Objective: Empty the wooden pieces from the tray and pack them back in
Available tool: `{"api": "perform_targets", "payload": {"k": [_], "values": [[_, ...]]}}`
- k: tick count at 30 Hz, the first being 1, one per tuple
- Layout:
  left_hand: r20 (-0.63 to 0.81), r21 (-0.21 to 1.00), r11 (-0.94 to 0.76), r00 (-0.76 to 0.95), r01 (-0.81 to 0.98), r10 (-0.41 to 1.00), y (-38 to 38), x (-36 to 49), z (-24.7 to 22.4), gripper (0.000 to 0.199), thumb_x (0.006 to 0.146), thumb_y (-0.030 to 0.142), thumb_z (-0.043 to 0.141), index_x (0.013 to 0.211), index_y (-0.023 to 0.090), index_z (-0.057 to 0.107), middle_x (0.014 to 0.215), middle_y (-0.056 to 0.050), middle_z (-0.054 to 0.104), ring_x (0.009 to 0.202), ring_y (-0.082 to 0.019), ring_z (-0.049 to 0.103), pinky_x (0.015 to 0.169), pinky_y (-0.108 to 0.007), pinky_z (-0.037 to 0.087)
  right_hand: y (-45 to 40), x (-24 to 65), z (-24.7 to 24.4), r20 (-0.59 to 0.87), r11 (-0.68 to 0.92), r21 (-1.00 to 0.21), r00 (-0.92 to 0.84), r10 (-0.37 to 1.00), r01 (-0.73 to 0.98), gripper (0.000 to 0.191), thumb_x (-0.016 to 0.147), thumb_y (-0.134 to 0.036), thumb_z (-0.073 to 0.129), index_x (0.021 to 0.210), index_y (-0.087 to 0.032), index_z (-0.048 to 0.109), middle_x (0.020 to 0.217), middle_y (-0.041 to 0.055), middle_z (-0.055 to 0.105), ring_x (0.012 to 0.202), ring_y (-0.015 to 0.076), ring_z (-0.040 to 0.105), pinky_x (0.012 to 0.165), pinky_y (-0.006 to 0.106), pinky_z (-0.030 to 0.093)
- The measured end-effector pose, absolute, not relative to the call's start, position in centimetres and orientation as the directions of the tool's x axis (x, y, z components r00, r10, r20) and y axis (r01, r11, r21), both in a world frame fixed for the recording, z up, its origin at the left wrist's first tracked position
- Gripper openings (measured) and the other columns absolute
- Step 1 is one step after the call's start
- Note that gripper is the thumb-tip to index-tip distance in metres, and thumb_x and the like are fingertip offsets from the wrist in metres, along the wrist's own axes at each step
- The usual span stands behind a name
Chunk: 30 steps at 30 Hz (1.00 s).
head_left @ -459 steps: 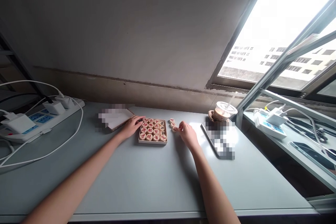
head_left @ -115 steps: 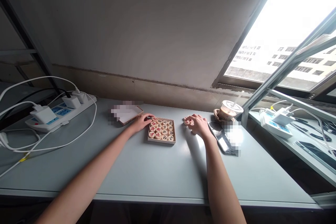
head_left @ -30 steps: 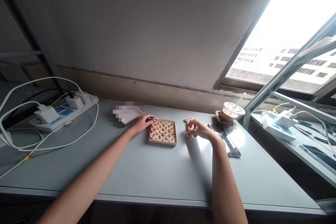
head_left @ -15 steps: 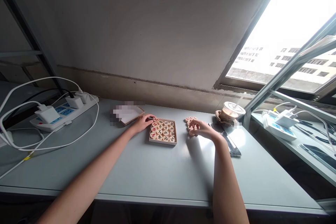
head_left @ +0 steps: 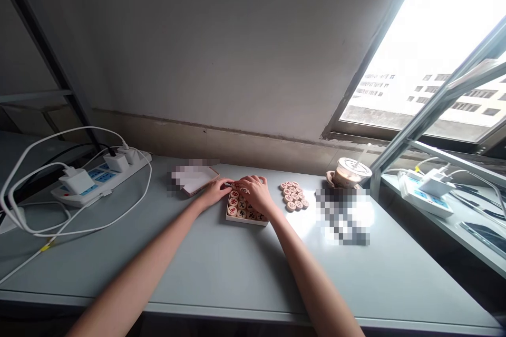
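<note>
1. Left hand (head_left: 215, 192), fingers loosely bent, touches the rear left corner of the box (head_left: 245, 221) on the desk (head_left: 221, 274); steady, light pressure suits it.
2. Right hand (head_left: 256, 195), fingers curled, covers pieces inside; any grip is hidden. Handle each piece by its edge.
3. Half a second ago, it was over the loose pieces (head_left: 294, 197); now they lie uncovered.

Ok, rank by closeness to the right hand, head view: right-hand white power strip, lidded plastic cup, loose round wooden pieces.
1. Loose round wooden pieces, just rightward on the table
2. Lidded plastic cup, farther right
3. White power strip, far right
</note>
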State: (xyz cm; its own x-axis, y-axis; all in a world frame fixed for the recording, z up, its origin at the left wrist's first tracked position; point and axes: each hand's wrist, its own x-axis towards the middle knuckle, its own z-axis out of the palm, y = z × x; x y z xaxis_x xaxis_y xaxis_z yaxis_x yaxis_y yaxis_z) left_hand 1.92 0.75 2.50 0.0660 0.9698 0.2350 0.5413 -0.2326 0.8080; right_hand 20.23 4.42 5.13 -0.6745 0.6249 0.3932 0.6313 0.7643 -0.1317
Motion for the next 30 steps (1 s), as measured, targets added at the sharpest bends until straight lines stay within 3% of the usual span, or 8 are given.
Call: {"api": "perform_targets", "payload": {"k": [8, 13, 16, 20, 25, 28, 30], "values": [[0.236, 0.804, -0.238, 0.075, 0.545, 0.969, 0.7, 2.1, 2.6, 0.034, 0.081, 0.041, 0.047, 0.105, 0.022, 0.061, 0.109, -0.003, 0.063, 0.105, -0.021, 0.054, 0.094, -0.030, 0.041, 4.1, 20.9, 5.3, 0.454, 0.719, -0.138, -0.602, 0.657, 0.681, 0.021, 0.087, -0.038, 0.047, 0.096, -0.027, 0.062, 0.101, 0.0040, 0.062, 0.099, 0.0199, 0.049, 0.095, 0.039, 0.023], [0.225, 0.796, -0.224, 0.069, 0.562, 0.972, 0.5, 2.1, 2.7, 0.035, 0.081, 0.039, 0.046, 0.108, 0.021, 0.060, 0.112, -0.004, 0.061, 0.106, -0.021, 0.054, 0.093, -0.030, 0.041, 5.0, 23.5, 5.7, 0.423, 0.631, -0.210, -0.513, 0.747, 0.746, 0.025, 0.088, -0.039, 0.043, 0.086, -0.025, 0.064, 0.099, 0.0038, 0.062, 0.095, 0.0204, 0.050, 0.091, 0.040, 0.026], [0.214, 0.799, -0.211, 0.063, 0.564, 0.975, 0.3, 2.2, 2.8, 0.036, 0.081, 0.039, 0.046, 0.108, 0.021, 0.059, 0.111, -0.005, 0.061, 0.105, -0.021, 0.054, 0.092, -0.030, 0.042, 5.1, 24.3, 5.6, 0.392, 0.639, -0.255, -0.527, 0.754, 0.725, 0.022, 0.087, -0.038, 0.046, 0.098, -0.026, 0.061, 0.104, 0.0043, 0.062, 0.099, 0.0220, 0.049, 0.089, 0.039, 0.028], [0.226, 0.798, -0.228, 0.075, 0.557, 0.971, 0.3, 2.2, 2.9, 0.033, 0.081, 0.038, 0.046, 0.106, 0.022, 0.060, 0.110, -0.003, 0.062, 0.105, -0.021, 0.055, 0.091, -0.029, 0.042, 4.5, 23.6, 5.3, 0.373, 0.663, -0.279, -0.557, 0.742, 0.695, 0.035, 0.088, -0.036, 0.045, 0.121, -0.028, 0.048, 0.114, 0.0060, 0.059, 0.105, 0.0230, 0.048, 0.090, 0.039, 0.030], [0.219, 0.801, -0.219, 0.068, 0.557, 0.973, 0.2, 2.3, 3.2, 0.032, 0.082, 0.036, 0.046, 0.106, 0.021, 0.060, 0.111, -0.004, 0.061, 0.106, -0.021, 0.054, 0.091, -0.029, 0.042, 5.6, 22.5, 5.3, 0.347, 0.665, -0.289, -0.572, 0.743, 0.689, 0.038, 0.093, -0.024, 0.029, 0.126, -0.031, 0.045, 0.121, 0.0037, 0.057, 0.107, 0.0210, 0.049, 0.089, 0.038, 0.033], [0.209, 0.805, -0.206, 0.059, 0.557, 0.976, 0.1, 2.4, 3.3, 0.032, 0.081, 0.034, 0.046, 0.107, 0.021, 0.059, 0.112, -0.004, 0.061, 0.106, -0.021, 0.054, 0.092, -0.030, 0.041, 7.5, 21.6, 5.8, 0.281, 0.708, -0.290, -0.650, 0.706, 0.643, 0.040, 0.091, -0.021, 0.033, 0.128, -0.031, 0.045, 0.129, 0.0013, 0.052, 0.112, 0.0197, 0.047, 0.088, 0.034, 0.035], [0.214, 0.802, -0.206, 0.052, 0.561, 0.975, 0.2, 2.4, 3.3, 0.031, 0.081, 0.033, 0.047, 0.105, 0.020, 0.060, 0.111, -0.005, 0.061, 0.106, -0.021, 0.054, 0.093, -0.031, 0.041, 8.5, 20.6, 6.2, 0.248, 0.746, -0.249, -0.704, 0.666, 0.618, 0.034, 0.089, -0.025, 0.040, 0.120, -0.031, 0.053, 0.128, 0.0003, 0.052, 0.111, 0.0193, 0.048, 0.086, 0.031, 0.036]]}}
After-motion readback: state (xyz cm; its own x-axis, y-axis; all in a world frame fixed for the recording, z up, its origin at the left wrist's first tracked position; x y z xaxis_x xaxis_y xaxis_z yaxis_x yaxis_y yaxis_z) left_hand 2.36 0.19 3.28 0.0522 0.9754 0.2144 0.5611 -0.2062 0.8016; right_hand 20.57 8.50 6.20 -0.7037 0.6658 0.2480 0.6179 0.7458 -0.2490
